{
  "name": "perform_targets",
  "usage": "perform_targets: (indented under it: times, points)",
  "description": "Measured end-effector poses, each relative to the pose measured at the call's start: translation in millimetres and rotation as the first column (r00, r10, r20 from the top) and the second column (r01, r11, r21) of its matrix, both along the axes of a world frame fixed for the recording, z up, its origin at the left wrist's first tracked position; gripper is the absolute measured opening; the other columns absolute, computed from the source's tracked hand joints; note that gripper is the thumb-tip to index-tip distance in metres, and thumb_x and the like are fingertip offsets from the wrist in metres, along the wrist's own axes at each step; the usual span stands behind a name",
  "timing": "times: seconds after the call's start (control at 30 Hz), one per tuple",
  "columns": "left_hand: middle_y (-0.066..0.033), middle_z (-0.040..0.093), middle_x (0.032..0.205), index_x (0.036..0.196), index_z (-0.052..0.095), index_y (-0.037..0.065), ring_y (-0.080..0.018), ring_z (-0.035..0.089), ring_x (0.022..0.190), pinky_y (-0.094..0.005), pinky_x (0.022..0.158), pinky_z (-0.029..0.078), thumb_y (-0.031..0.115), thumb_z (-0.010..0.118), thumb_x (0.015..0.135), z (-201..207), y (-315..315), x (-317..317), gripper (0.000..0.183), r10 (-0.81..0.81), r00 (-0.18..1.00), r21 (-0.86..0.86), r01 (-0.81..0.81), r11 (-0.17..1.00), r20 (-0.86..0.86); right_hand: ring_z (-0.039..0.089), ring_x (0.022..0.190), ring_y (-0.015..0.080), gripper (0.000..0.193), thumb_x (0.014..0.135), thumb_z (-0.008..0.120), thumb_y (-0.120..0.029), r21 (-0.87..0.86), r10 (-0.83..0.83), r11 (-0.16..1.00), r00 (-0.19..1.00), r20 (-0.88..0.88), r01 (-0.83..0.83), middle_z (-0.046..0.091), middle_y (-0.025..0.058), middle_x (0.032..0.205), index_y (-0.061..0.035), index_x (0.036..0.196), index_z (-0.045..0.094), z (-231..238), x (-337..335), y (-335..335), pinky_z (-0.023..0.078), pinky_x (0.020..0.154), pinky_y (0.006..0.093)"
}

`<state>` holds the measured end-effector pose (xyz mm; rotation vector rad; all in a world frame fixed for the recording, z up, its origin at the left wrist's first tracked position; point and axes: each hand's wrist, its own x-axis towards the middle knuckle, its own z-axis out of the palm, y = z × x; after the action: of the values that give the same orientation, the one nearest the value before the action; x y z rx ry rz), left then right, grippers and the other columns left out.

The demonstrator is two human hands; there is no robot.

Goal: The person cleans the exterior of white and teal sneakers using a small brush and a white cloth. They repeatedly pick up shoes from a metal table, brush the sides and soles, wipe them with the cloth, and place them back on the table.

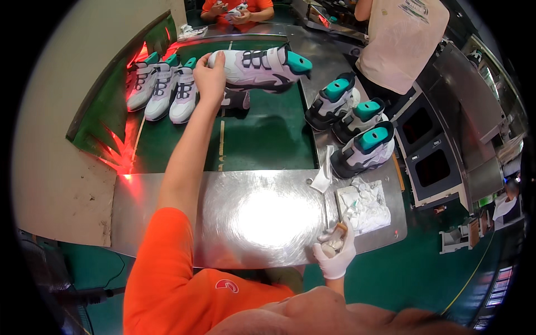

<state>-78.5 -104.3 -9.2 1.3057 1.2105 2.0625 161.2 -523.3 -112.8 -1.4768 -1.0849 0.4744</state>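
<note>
My bare left hand [212,81] is stretched out over the green belt, closed on the toe end of a white and lilac sneaker [251,66]. The shoe is held level above the belt, with its heel and teal shoe last pointing right. Partly behind it, a dark shoe [237,100] shows on the belt. My right hand [336,250], in a white glove, is near the table's front edge with its fingers curled up. Something whitish with a tan bit is in that palm; its kind is unclear. Beside it lies a crumpled white cloth [365,206].
Three sneakers [161,89] stand on the green belt [268,139] at the left. Three more [363,148] stand on the metal table's right side, near a white strip [324,172]. One person [237,11] works at the far end; another [399,44] stands at the far right.
</note>
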Motion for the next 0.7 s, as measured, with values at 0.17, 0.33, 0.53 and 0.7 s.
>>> perform_targets:
  times: [0.17,0.33,0.53,0.7]
  points:
    - [-0.0130,0.056,0.098,0.124,0.057,0.012,-0.0308,0.062,0.085,-0.0358,0.070,0.052,0.024,0.070,0.082,12.4,-24.6,23.4,0.045,0.285,0.695,0.327,-0.076,0.942,-0.660,0.065,0.072,0.0161,0.083,0.061,0.083,-0.015,0.005,-0.009,1.000,0.986,0.169,0.008,0.064,0.0098,0.093,0.0041,0.132,0.046,1.8,5.5,1.2,0.054,0.072,0.0288]
    - [-0.0104,0.063,0.102,0.136,0.046,0.009,-0.0209,0.064,0.096,-0.0303,0.080,0.052,0.014,0.073,0.081,71.4,-115.6,29.0,0.062,-0.056,0.559,0.217,0.410,0.886,-0.827,0.064,0.073,0.0161,0.081,0.062,0.083,-0.015,0.018,-0.016,1.000,0.987,0.159,0.014,0.064,0.0092,0.094,0.0027,0.133,0.046,1.1,6.4,4.5,0.053,0.071,0.0290]
    - [-0.0079,0.063,0.103,0.141,0.041,0.011,-0.0180,0.062,0.099,-0.0327,0.092,0.048,0.009,0.075,0.078,105.5,-203.4,8.1,0.071,-0.746,0.350,-0.255,0.786,0.563,-0.567,0.061,0.080,0.0110,0.081,0.067,0.079,-0.007,-0.030,0.035,0.999,0.979,-0.203,-0.042,0.060,0.0085,0.102,-0.0039,0.139,0.042,28.1,-1.8,-4.6,0.052,0.073,0.0261]
    - [-0.0078,0.065,0.109,0.128,0.055,0.005,-0.0173,0.061,0.101,-0.0329,0.092,0.048,0.014,0.080,0.075,83.6,-243.2,39.4,0.059,-0.940,0.089,-0.443,0.864,0.238,-0.331,0.062,0.079,0.0113,0.070,0.070,0.076,-0.005,-0.353,0.013,0.934,0.989,-0.148,-0.065,0.062,0.0063,0.092,-0.0036,0.133,0.047,65.1,11.7,-20.9,0.053,0.069,0.0250]
